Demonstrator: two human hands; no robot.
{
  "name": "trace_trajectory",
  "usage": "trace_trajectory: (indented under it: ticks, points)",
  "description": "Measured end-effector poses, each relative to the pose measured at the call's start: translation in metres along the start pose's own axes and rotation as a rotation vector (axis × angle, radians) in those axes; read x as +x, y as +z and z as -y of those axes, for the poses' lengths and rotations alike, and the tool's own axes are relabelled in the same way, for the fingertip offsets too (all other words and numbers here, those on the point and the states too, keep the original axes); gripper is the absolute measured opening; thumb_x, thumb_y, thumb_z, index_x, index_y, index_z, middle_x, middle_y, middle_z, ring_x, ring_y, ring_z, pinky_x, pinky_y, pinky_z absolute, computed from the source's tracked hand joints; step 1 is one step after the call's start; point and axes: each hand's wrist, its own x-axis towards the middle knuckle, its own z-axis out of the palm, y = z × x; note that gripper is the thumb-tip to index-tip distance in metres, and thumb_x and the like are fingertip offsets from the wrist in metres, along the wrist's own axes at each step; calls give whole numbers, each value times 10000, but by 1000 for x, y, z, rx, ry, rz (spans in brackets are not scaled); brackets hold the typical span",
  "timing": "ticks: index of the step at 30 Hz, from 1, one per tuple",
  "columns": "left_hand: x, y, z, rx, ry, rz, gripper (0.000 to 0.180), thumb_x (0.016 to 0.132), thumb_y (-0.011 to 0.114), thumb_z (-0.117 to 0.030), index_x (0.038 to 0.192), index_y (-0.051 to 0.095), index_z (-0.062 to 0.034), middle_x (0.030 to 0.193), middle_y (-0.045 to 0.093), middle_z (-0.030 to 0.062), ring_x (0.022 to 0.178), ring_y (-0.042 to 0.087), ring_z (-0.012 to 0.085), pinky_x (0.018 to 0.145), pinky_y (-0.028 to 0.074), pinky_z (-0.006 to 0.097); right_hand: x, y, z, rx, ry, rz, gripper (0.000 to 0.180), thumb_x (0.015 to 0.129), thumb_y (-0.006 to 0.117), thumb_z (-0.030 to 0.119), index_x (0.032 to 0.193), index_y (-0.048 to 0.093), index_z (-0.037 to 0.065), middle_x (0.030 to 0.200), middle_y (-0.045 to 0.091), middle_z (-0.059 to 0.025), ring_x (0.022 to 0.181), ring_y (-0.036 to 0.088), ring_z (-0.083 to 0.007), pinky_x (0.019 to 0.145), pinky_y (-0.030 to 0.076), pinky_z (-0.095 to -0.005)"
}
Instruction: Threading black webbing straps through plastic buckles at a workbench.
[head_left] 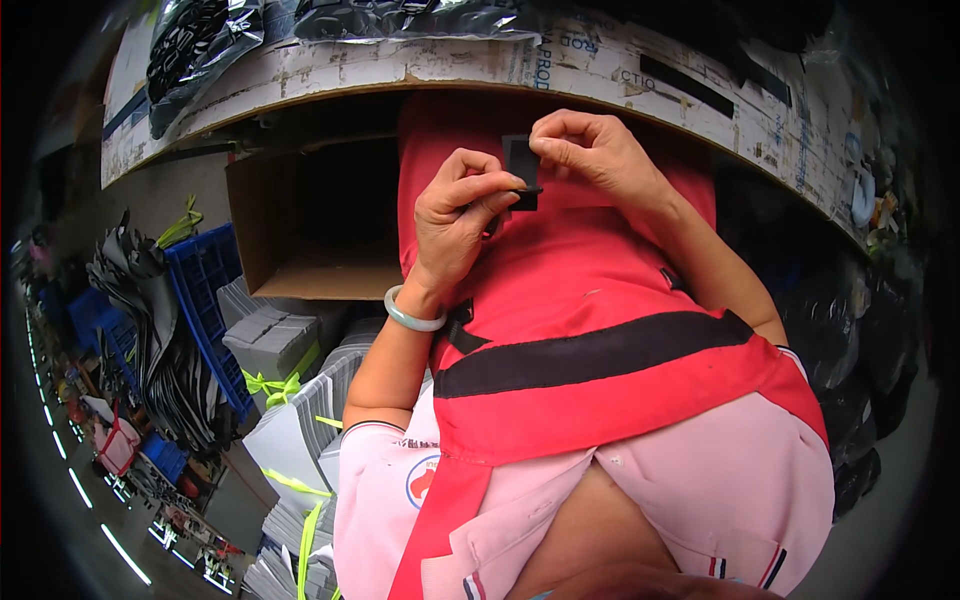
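Observation:
Above my lap, my left hand [462, 208] pinches a small black piece [526, 199] between thumb and fingers. A dark flat strip with a grey edge [521, 160] stands up just beyond it. Whether the strip and the black piece are joined, I cannot tell. My right hand [598, 152] has its thumb and forefinger pressed together at the strip's right side; what lies between those fingertips is too small to make out. The red apron [560, 265] with a black band is spread beneath both hands.
A worn white-printed cardboard surface [440, 62] runs across in front, with plastic bags of black parts [205, 55] on it. Under it, left, is an open cardboard box [330, 280]. Stacked grey sheets [270, 335] tied with yellow-green strips and a blue crate [205, 300] stand left.

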Motion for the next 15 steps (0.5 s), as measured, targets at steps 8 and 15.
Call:
trace_trajectory:
  ticks: [8, 15]
  points:
    - [-5, 0, -5, -16, 4, 68, 173, 851, 606, 128, 959, 696, 28, 970, 511, 68, 639, 573, 101, 479, 420, 201, 4, 1, -6, 191, -1, 16, 219, 908, 681, 197, 982, 674, -9, 978, 684, -52, 868, 625, -92, 804, 513, -243]
    - [-11, 2, -17, -10, -74, 38, 168, 824, 648, 119, 932, 718, 9, 927, 529, 28, 666, 545, 66, 528, 426, 191, 5, 5, -11, 250, -42, -36, 186, 869, 704, 87, 989, 583, 12, 936, 652, -50, 882, 622, -102, 806, 518, -230]
